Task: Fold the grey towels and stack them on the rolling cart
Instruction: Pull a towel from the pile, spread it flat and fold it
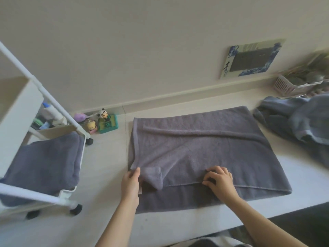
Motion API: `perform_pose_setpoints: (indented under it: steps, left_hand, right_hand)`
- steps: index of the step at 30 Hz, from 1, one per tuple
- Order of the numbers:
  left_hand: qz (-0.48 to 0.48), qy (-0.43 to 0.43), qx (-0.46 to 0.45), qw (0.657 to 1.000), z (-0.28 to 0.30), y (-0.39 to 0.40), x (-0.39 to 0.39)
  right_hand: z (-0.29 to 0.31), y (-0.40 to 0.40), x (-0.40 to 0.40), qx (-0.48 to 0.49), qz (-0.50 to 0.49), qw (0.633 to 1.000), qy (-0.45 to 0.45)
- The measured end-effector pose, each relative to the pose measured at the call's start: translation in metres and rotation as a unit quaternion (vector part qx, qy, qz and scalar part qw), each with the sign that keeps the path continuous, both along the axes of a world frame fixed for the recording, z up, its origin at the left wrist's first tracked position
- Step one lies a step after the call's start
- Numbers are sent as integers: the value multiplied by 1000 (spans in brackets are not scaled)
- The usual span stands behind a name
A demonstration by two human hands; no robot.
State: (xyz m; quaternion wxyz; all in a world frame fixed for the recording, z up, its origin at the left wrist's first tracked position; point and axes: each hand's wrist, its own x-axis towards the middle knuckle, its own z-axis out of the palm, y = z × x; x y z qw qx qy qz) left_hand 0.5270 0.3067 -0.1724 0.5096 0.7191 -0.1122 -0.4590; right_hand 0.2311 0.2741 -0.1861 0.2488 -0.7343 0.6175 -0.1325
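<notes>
Both hands are on the grey towel (204, 150) spread over the pale floor (106, 157). Her left hand (130, 184) pinches the towel's near left corner, thumb on top, where the cloth bunches into a small rolled flap. Her right hand (219, 180) has its fingers curled and gripping the folded edge a little to the right of that flap.

Around it: the white rolling cart (53, 107) stands to the left, well apart from the towel, with one folded towel (42, 163) already lying on its lower shelf and bottles on a shelf behind. Just past the cart's corner, by the skirting board, sit small toy figures (99, 122), one a panda-headed figure on a green box. A blue-and-white picture (249, 58) leans against the wall. To the right lies a rumpled heap of more towels (293, 122), with a pink basket (288, 84) behind it. Nothing lies between the hands and the cart.

The towel itself is doubled over, its upper layer stopping short of the lower layer's near edge, with a long crease running across its far half.
</notes>
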Motion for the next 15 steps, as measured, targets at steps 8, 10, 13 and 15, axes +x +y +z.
perform_pose_setpoints:
  steps: [8,10,13,15]
  left_hand:
    - [25,79,45,995,-7,4,21]
    - [32,81,45,995,-9,7,25]
    - [1,44,71,997,-11,8,30]
    - [-16,1,88,996,-8,9,29]
  right_hand:
    - [26,26,-25,-89,17,993,-78]
    - [20,33,-30,-61,59,996,-39]
    - [13,41,-26,3,65,998,-3]
    - [11,43,-20,7,60,998,0]
